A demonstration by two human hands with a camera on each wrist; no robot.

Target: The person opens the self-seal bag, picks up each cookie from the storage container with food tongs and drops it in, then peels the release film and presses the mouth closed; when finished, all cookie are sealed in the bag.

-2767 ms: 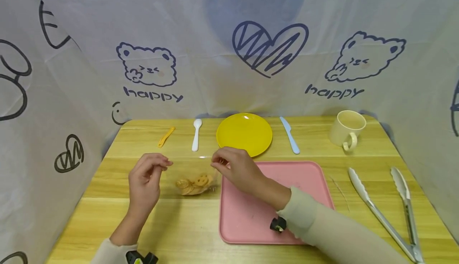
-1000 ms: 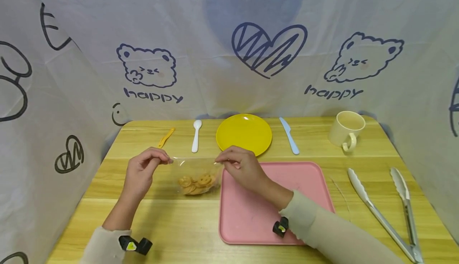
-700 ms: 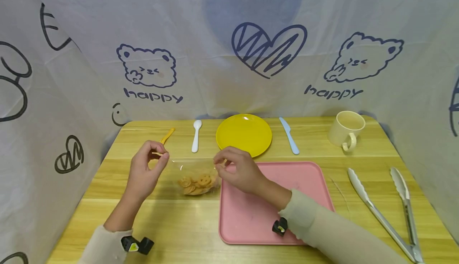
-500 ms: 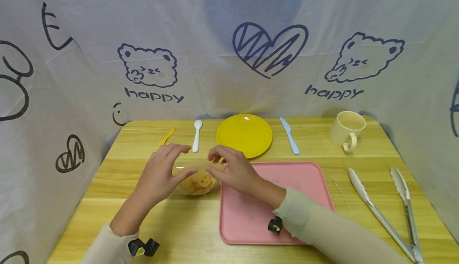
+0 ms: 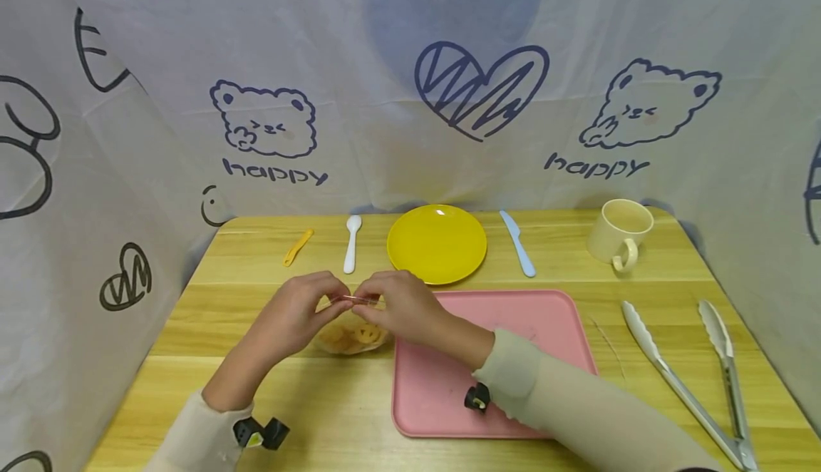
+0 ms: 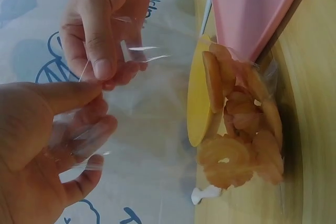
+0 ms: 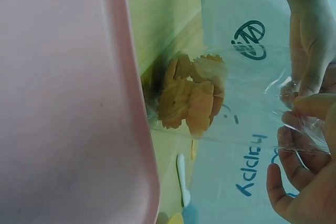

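Note:
A clear plastic bag point(image 6: 157, 124) hangs upright in front of me, with several brown cookies point(image 6: 244, 119) gathered at its bottom. My left hand point(image 5: 291, 319) pinches the bag's top edge between thumb and fingers near the middle. Right beside it, fingertips meeting, my right hand point(image 5: 410, 311) pinches the same edge. In the right wrist view the film point(image 7: 252, 98) stretches from both hands down to the cookies. The bag's bottom is close to the wooden table, just left of the pink tray point(image 5: 462, 386). Both hands hide part of the bag's top in the head view.
Along the back lie a yellow strip-like utensil point(image 5: 298, 247), a white spoon point(image 5: 350, 244), a yellow plate point(image 5: 436, 244) and a light blue knife point(image 5: 517, 244). A cream mug point(image 5: 618, 233) stands back right. Metal tongs point(image 5: 689, 397) and a thin strand point(image 5: 609, 347) lie right of the tray.
Earlier my hands held the bag's top edge stretched between its two ends. The left hand let go, moved right and took the edge beside the right hand, which shifted slightly left.

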